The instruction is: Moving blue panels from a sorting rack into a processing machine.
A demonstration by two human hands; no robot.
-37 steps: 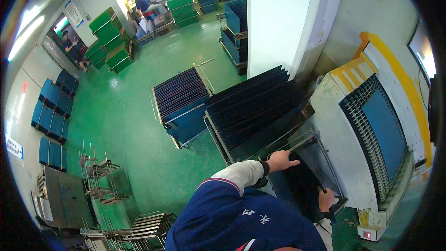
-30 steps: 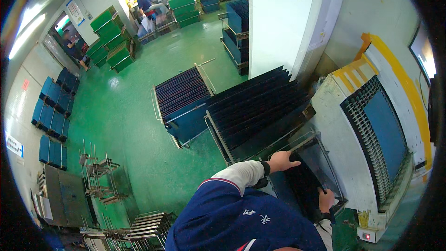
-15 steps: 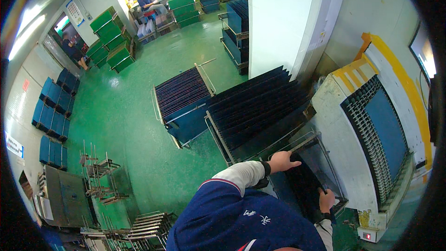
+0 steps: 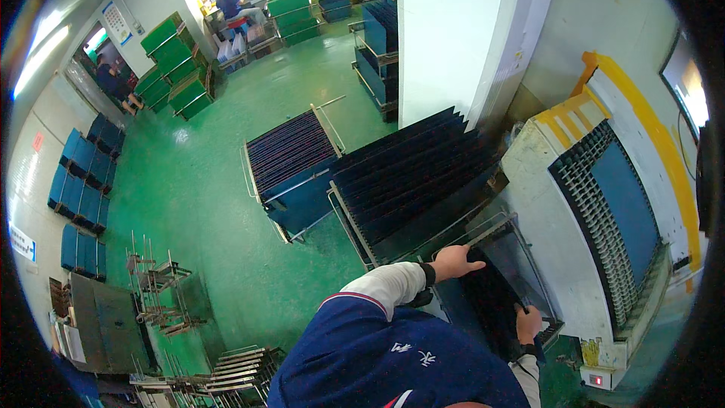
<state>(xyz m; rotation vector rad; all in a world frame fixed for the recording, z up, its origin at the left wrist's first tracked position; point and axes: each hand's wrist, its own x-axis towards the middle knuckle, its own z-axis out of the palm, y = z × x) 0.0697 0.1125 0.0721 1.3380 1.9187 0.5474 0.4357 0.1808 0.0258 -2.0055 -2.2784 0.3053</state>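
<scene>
A dark, nearly black flat panel (image 4: 492, 295) stands in a metal-framed rack (image 4: 532, 261) close in front of me, at the lower right. My left hand (image 4: 455, 263) is at its upper left corner, fingers bent over the edge and thumb stretched out across it. On the opposite edge my right hand (image 4: 529, 323) is closed, its fingertips curled round the rim. How many panels sit together between my hands is too dark to make out.
Beyond it stand a rack of dark panels (image 4: 415, 181) and another of blue panels (image 4: 298, 193). A machine with a roller conveyor (image 4: 604, 219) carrying a blue panel (image 4: 625, 200) is at my right. Bare metal racks (image 4: 162, 287) stand left. Two people work far off.
The whole view has shifted slightly, so the surroundings appear a little further left. Both hands keep nearly the same hold on the dark panel.
</scene>
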